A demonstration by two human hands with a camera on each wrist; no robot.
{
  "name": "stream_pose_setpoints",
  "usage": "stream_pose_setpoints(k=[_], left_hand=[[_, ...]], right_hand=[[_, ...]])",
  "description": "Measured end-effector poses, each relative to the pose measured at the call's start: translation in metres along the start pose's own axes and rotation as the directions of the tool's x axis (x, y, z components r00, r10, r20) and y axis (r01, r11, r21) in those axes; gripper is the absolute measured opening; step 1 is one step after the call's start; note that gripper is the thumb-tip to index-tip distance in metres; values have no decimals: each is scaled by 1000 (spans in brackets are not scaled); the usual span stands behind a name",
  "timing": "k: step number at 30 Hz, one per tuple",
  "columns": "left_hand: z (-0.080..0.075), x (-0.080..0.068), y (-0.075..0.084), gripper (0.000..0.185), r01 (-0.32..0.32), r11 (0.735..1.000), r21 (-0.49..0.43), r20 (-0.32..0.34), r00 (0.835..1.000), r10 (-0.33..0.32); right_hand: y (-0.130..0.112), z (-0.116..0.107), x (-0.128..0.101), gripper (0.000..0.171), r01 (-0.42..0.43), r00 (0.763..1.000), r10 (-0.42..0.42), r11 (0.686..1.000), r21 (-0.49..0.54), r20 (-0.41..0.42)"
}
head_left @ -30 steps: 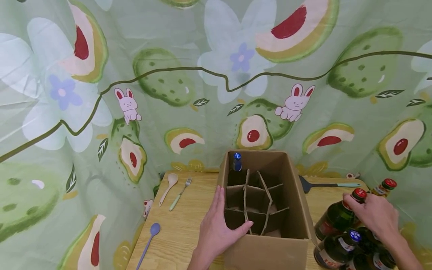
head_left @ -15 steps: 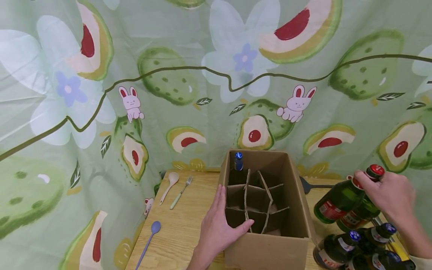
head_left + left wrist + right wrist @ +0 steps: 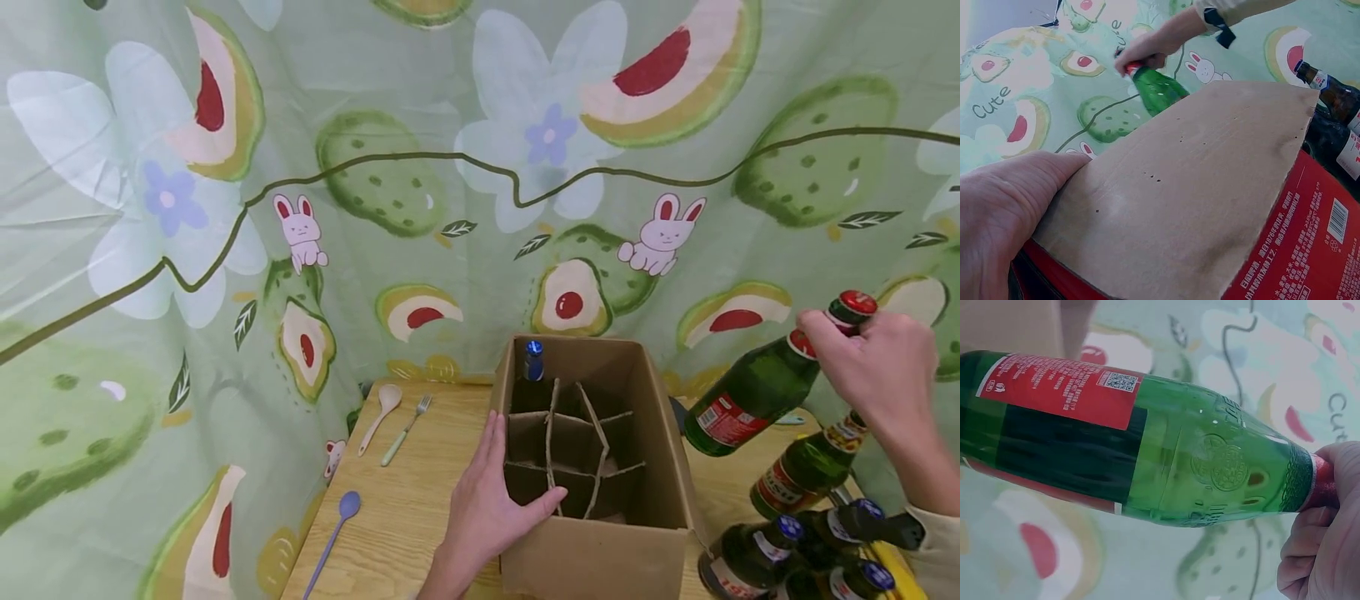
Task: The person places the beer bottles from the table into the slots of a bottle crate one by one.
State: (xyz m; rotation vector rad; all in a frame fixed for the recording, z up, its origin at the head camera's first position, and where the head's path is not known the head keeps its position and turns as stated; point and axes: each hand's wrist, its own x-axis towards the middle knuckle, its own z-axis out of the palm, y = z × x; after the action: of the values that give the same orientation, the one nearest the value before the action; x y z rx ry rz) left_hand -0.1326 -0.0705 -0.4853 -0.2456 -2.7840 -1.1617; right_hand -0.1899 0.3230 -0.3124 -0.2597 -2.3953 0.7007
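My right hand (image 3: pixel 888 367) grips the neck of a green glass bottle (image 3: pixel 761 387) with a red cap and red label. The bottle tilts, its base toward the box, raised above the table. In the right wrist view curled fingers (image 3: pixel 1304 550) wrap the neck of the green bottle (image 3: pixel 1210 456). My left hand (image 3: pixel 495 517) rests on the near left edge of the cardboard box (image 3: pixel 592 554), fingers straight along its side and thumb outstretched. Inside the box are cardboard dividers (image 3: pixel 551 433) and one blue-capped bottle (image 3: pixel 534 362) in the far left compartment.
Right of the box stand a green bottle with a yellow neck label (image 3: pixel 798 475) and several dark blue-capped bottles (image 3: pixel 746 554). A ladle (image 3: pixel 386 400), a fork (image 3: pixel 405 429) and a blue spoon (image 3: pixel 337 525) lie left on the table (image 3: pixel 397 500). A patterned curtain (image 3: pixel 450 275) hangs behind.
My right hand has lifted the red-capped green bottle up from among the others, tilting it toward the box. My left hand has stayed on the box.
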Motion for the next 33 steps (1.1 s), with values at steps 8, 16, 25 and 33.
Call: stream_pose_setpoints(k=[8,16,25,33], left_hand=[[0,0,1,124,3,1000,3,-1,1000,-3],[-1,0,0,125,-6,1000,9,-1,1000,6],[-1,0,-1,123,9,1000,3,3,1000,-9],[-2,0,0,122,-5,1000,-2,-2,1000,5]], right_hand=[[-36,-5,23,52,32,999,-31,991,129,-17],[-68,-3,41,49,101,994,-90,971,219,-62],[-95,19,46,54,99,994,-110,937,336,13],[-103,57,48,53,153,985,-170,935,319,25]])
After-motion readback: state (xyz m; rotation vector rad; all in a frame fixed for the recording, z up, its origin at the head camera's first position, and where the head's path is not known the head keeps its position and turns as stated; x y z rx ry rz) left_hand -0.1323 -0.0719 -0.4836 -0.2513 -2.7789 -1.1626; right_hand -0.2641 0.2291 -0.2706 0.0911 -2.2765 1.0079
